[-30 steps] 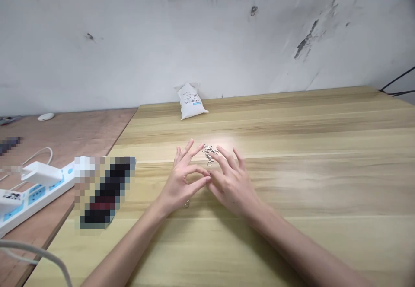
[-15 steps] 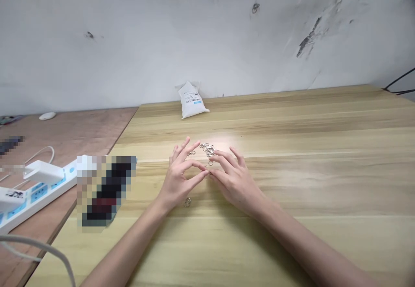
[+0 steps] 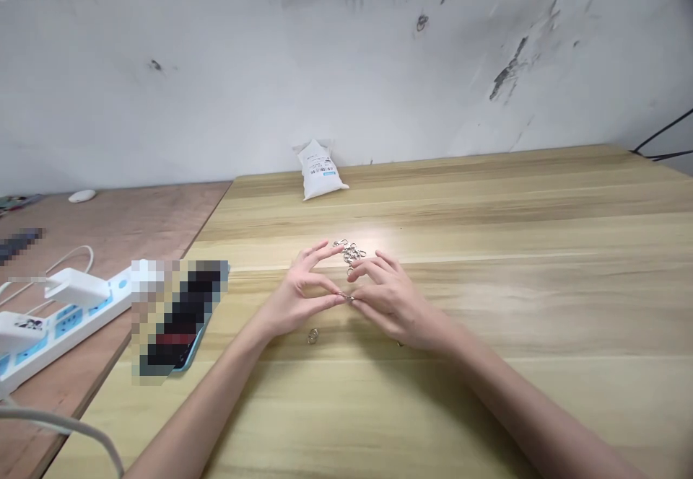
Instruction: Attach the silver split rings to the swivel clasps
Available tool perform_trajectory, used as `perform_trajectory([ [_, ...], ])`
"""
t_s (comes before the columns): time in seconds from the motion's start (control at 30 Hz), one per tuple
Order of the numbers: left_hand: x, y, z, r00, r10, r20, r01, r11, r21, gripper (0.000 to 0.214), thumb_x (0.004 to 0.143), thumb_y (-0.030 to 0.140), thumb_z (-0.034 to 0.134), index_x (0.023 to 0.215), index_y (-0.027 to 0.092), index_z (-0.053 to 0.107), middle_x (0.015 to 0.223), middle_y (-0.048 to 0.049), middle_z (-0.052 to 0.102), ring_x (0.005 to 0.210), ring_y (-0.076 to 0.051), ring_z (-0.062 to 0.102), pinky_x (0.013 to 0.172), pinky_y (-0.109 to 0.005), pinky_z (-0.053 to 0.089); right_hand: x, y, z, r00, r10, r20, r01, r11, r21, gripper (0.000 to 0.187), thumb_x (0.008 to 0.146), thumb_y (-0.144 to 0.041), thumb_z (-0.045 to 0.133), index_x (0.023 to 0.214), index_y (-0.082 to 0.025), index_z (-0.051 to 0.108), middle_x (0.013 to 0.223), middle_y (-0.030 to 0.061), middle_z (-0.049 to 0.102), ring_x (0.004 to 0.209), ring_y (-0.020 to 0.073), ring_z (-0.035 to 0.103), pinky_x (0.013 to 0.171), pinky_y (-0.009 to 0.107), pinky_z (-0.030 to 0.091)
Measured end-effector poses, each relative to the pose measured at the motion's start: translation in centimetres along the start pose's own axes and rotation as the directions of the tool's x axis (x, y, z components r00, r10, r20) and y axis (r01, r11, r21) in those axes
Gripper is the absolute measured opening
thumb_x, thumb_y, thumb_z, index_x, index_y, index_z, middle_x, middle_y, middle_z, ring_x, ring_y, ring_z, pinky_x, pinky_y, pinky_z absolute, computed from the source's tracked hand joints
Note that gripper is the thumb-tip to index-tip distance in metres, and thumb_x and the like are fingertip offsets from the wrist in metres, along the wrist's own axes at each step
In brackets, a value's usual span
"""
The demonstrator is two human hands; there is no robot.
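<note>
Between my two hands is a small silver metal clasp (image 3: 347, 297), pinched at its left end by the thumb and index finger of my left hand (image 3: 303, 293). At its right end the fingertips of my right hand (image 3: 393, 302) close on it. Its finer details are too small to make out. Just beyond the fingertips lies a little pile of silver swivel clasps (image 3: 353, 252) with rings. A few loose metal rings (image 3: 312, 336) lie on the table below my left hand. Another small metal piece (image 3: 400, 344) peeks out under my right hand.
A white plastic packet (image 3: 322, 174) with a printed label rests on the wooden table (image 3: 514, 248) near the wall. On the left are a pixelated phone (image 3: 187, 320) and a white power strip (image 3: 70, 320) with plugged-in chargers. A pale cable (image 3: 70, 415) curves across the lower left corner.
My hands have come slightly lower, and the clasp shows more plainly between the fingertips. The raised fingers of my left hand have lowered toward the right. The view has shifted a little.
</note>
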State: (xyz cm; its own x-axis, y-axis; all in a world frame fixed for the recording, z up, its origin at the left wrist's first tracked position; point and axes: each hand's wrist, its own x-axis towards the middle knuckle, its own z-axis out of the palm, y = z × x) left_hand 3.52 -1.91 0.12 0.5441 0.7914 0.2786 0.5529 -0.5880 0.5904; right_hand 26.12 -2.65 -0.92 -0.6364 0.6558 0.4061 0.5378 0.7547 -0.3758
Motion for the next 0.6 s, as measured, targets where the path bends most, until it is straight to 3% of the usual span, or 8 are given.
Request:
perform_trajectory([
  [0.13,0.0,0.5,0.8,0.978,0.209,0.001,-0.194,0.907,0.373,0.015,0.089,0.022,0.064,0.078,0.026,0.073,0.144,-0.0005,0.053,0.143,-0.028,0.033,0.119,-0.064,0.014,-0.1,0.3,-1.5,0.989,0.059,0.134,-0.08,0.985,0.154,0.021,0.094,-0.019,0.054,0.087,-0.026,0.072,0.1,0.0014,0.063,0.103,0.0161,0.057,0.107,0.041,0.036],
  [0.2,0.1,0.5,1.3,0.979,0.203,-0.032,-0.164,0.869,0.467,0.014,0.089,0.025,0.063,0.079,0.026,0.073,0.144,-0.0029,0.052,0.141,-0.029,0.036,0.118,-0.063,0.016,-0.2,0.5,-2.1,0.983,0.114,0.142,-0.14,0.972,0.187,0.02,0.093,-0.018,0.055,0.084,-0.024,0.072,0.101,0.0017,0.063,0.103,0.0168,0.056,0.102,0.038,0.04],
  [0.3,0.3,-0.2,1.8,0.995,0.084,-0.045,-0.051,0.874,0.484,0.016,0.086,0.036,0.067,0.095,0.024,0.072,0.149,-0.0101,0.045,0.141,-0.032,0.036,0.116,-0.06,0.025,-0.4,1.5,-2.4,0.97,0.22,0.099,-0.232,0.963,0.137,0.021,0.09,-0.02,0.058,0.074,-0.022,0.071,0.101,0.0031,0.064,0.102,0.0194,0.056,0.099,0.041,0.04],
  [0.4,0.6,-1.0,2.1,0.999,0.053,0.008,-0.05,0.876,0.479,0.032,0.09,0.04,0.061,0.118,0.025,0.065,0.152,-0.0128,0.04,0.142,-0.032,0.034,0.114,-0.058,0.029,-0.6,3.1,-1.7,0.961,0.275,0.02,-0.275,0.961,-0.008,0.024,0.09,-0.022,0.058,0.071,-0.021,0.072,0.101,0.0067,0.065,0.099,0.022,0.058,0.1,0.047,0.038],
  [0.43,0.6,-1.2,2.1,0.998,0.06,0.021,-0.063,0.873,0.483,0.032,0.092,0.04,0.058,0.119,0.026,0.064,0.152,-0.0129,0.039,0.142,-0.032,0.033,0.114,-0.058,0.029,-0.6,3.6,-1.4,0.958,0.285,-0.026,-0.286,0.957,-0.048,0.023,0.092,-0.026,0.056,0.077,-0.021,0.073,0.106,0.0088,0.064,0.103,0.0236,0.058,0.099,0.048,0.039],
  [0.5,0.7,-1.3,2.2,0.996,0.082,0.026,-0.084,0.87,0.485,0.027,0.093,0.036,0.056,0.115,0.025,0.066,0.151,-0.0126,0.041,0.142,-0.031,0.034,0.113,-0.056,0.03,-0.7,4.6,-0.9,0.95,0.296,-0.095,-0.305,0.947,-0.103,0.021,0.094,-0.029,0.054,0.102,-0.022,0.073,0.117,0.0125,0.061,0.115,0.0264,0.055,0.1,0.049,0.038],
  [0.6,0.7,-1.3,2.1,0.991,0.131,0.001,-0.117,0.881,0.457,0.016,0.093,0.028,0.056,0.099,0.023,0.071,0.141,-0.0104,0.052,0.137,-0.029,0.04,0.109,-0.051,0.038,-1.0,5.7,-1.5,0.941,0.313,-0.132,-0.33,0.934,-0.14,0.023,0.095,-0.029,0.054,0.108,-0.022,0.071,0.119,0.0124,0.061,0.115,0.0267,0.057,0.097,0.048,0.042],
])
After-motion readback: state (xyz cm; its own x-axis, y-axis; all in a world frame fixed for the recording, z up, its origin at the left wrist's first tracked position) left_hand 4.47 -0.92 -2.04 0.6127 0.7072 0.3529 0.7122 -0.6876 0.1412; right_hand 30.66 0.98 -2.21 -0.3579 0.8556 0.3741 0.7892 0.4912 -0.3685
